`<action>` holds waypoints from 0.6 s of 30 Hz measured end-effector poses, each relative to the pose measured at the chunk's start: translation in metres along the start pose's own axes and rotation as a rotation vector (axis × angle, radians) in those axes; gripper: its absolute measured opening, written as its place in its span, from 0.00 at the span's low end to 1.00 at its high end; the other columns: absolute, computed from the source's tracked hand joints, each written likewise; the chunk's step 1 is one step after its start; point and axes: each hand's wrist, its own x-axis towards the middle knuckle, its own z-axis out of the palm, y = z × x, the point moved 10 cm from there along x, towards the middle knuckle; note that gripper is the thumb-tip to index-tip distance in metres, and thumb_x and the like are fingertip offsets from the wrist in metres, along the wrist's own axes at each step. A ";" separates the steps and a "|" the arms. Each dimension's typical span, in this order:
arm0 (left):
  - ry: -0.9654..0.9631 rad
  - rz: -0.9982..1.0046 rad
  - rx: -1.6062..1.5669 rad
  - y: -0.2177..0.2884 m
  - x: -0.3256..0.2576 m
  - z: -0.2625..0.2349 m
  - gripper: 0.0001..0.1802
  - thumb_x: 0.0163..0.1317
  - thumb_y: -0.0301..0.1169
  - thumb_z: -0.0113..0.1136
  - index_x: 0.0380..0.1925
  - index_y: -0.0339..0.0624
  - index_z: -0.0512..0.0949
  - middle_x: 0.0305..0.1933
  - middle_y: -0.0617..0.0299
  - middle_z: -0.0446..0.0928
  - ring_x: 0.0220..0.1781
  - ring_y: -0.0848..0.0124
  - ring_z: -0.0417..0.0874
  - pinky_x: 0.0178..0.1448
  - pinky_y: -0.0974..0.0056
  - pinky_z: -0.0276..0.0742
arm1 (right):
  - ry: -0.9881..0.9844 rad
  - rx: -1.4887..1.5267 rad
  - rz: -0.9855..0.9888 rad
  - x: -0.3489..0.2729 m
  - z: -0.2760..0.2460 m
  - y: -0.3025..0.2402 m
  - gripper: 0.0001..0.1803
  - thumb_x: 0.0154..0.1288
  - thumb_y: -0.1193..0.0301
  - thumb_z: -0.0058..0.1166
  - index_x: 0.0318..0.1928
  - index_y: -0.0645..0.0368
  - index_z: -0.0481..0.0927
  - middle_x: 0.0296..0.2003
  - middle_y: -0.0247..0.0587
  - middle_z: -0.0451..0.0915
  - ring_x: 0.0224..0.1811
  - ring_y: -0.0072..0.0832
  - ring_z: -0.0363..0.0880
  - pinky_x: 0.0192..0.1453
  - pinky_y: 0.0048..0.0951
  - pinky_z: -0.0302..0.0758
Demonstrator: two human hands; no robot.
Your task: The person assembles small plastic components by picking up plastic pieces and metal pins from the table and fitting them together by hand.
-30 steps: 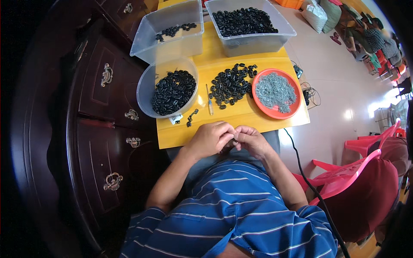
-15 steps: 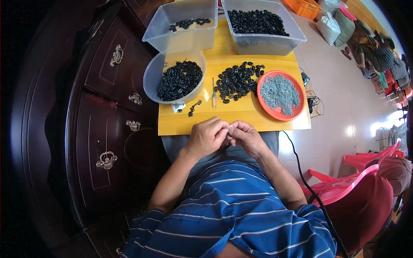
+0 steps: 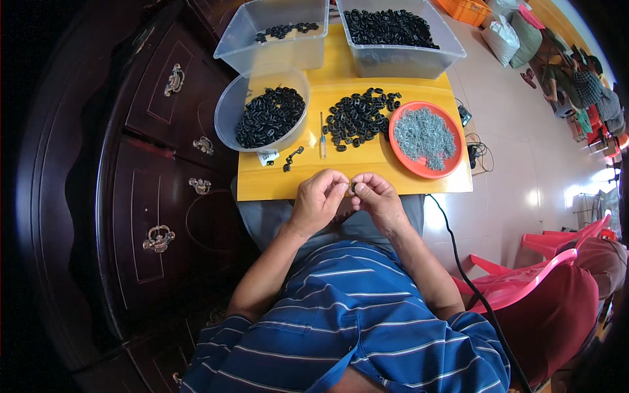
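Note:
At the near edge of the yellow table [image 3: 262,187], my right hand [image 3: 381,202] pinches a small black oval piece [image 3: 354,187] between thumb and fingers. My left hand [image 3: 320,200] is closed in a pinch close beside it; whatever its fingertips hold is too small to make out. Beyond my hands lies a loose pile of black oval pieces [image 3: 357,118]. To its right, an orange-red plate [image 3: 398,157] holds many small silvery metal parts [image 3: 426,137]. Left of the pile lie a screwdriver with a clear handle [image 3: 323,148] and a short row of black pieces [image 3: 293,159].
A round clear tub [image 3: 226,121] of black pieces stands at the left. Behind are two rectangular clear bins [image 3: 239,59] [image 3: 400,64] with more pieces. A dark drawer cabinet [image 3: 147,196] borders the left. A black cable [image 3: 458,262] and pink chair [image 3: 524,285] are at right.
My hands have drawn slightly apart, the left shifting a little left, and the black piece now shows more clearly in my right fingers. The whole view has shifted slightly.

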 end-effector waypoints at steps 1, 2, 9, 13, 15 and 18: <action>-0.002 0.000 -0.002 0.001 0.000 0.000 0.04 0.67 0.24 0.60 0.37 0.35 0.79 0.29 0.62 0.80 0.29 0.78 0.80 0.33 0.70 0.75 | 0.002 0.000 0.000 -0.001 0.000 0.001 0.07 0.74 0.71 0.56 0.47 0.60 0.79 0.33 0.31 0.81 0.31 0.17 0.77 0.37 0.21 0.76; -0.018 -0.019 -0.007 0.000 0.000 0.001 0.04 0.66 0.24 0.60 0.37 0.34 0.78 0.31 0.57 0.81 0.31 0.69 0.83 0.36 0.65 0.77 | 0.004 -0.007 -0.004 -0.001 0.000 0.001 0.06 0.74 0.71 0.56 0.46 0.60 0.79 0.33 0.31 0.81 0.31 0.17 0.78 0.37 0.21 0.77; -0.059 -0.008 0.002 -0.003 -0.003 0.002 0.03 0.64 0.23 0.61 0.36 0.34 0.78 0.33 0.51 0.82 0.34 0.59 0.86 0.39 0.60 0.79 | 0.055 -0.110 -0.055 -0.008 -0.003 -0.002 0.05 0.73 0.72 0.57 0.45 0.59 0.79 0.34 0.30 0.82 0.34 0.16 0.80 0.39 0.20 0.78; -0.071 0.049 0.003 -0.002 -0.001 0.005 0.04 0.67 0.24 0.60 0.37 0.34 0.79 0.30 0.61 0.81 0.29 0.76 0.81 0.33 0.69 0.77 | 0.101 -0.133 -0.106 -0.015 -0.005 -0.008 0.07 0.73 0.72 0.58 0.47 0.60 0.79 0.35 0.30 0.82 0.35 0.16 0.80 0.40 0.20 0.78; -0.095 0.026 -0.022 -0.006 0.000 0.010 0.04 0.67 0.24 0.60 0.37 0.34 0.79 0.30 0.61 0.81 0.29 0.77 0.81 0.33 0.69 0.76 | 0.158 -0.136 -0.128 -0.020 -0.008 -0.014 0.09 0.72 0.73 0.58 0.49 0.61 0.80 0.36 0.30 0.83 0.35 0.16 0.81 0.41 0.20 0.79; -0.118 -0.020 -0.055 -0.005 0.006 0.019 0.03 0.65 0.24 0.61 0.36 0.34 0.79 0.32 0.52 0.82 0.32 0.62 0.85 0.37 0.61 0.78 | 0.184 -0.136 -0.138 -0.019 -0.018 -0.012 0.10 0.72 0.73 0.58 0.50 0.62 0.81 0.37 0.30 0.83 0.36 0.17 0.81 0.42 0.20 0.79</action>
